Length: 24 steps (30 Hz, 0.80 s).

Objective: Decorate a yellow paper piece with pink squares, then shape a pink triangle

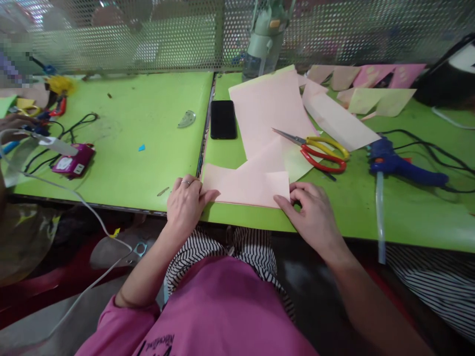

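Note:
A folded pale pink sheet of paper (247, 187) lies at the near edge of the green table (148, 158). My left hand (185, 202), with a ring on one finger, pinches its left end, fingers closed. My right hand (309, 207) presses its fingertips together on the paper's right corner. Both hands rest on the table edge, above my lap in a pink top and striped trousers.
Larger pink sheets (270, 109), a black phone (223, 119), yellow-and-red scissors (319, 148) and a blue glue gun (401, 165) with cables lie behind. At left sit a magenta device (74, 160), cords and another person's hand (13, 126). A mesh screen (148, 34) closes the back.

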Motion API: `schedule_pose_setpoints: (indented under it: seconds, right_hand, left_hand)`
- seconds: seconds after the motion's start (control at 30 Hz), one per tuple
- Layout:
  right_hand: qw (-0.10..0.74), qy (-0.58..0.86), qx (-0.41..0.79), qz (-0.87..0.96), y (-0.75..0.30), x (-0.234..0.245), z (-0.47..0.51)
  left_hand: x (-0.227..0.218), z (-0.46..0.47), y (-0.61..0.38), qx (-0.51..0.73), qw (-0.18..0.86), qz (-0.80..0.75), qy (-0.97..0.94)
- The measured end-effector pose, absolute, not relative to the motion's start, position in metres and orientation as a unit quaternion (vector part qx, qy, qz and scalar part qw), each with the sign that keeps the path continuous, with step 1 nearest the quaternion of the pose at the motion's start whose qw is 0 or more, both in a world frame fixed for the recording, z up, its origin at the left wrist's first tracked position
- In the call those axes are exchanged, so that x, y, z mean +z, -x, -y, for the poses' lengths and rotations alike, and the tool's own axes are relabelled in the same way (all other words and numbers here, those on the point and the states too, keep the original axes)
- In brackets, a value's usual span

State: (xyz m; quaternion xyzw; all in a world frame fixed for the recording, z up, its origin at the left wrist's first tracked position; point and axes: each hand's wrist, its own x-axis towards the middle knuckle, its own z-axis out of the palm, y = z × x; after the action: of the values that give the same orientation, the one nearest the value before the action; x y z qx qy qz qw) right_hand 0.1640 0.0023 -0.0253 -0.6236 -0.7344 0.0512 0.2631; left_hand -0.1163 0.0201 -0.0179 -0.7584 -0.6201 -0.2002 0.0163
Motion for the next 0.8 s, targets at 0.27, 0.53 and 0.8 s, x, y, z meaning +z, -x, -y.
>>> schedule_pose_setpoints:
  seconds: [0.27,0.53,0.8]
  right_hand:
    - [0.276,0.598,0.004,0.753,-0.167,-0.031,-0.004]
    - [0.278,0.603,0.006,0.748,-0.165,-0.03,-0.002]
    - [0.278,0.615,0.028,0.738,-0.161,-0.027,-0.001]
  left_hand:
    - [-0.022,-0.018,0.116,-0.213,0.081,0.609,0.76]
    - [-0.02,-0.016,0.116,-0.27,0.067,0.574,0.77]
    - [-0.001,-0.018,0.125,-0.115,0.051,0.346,0.93]
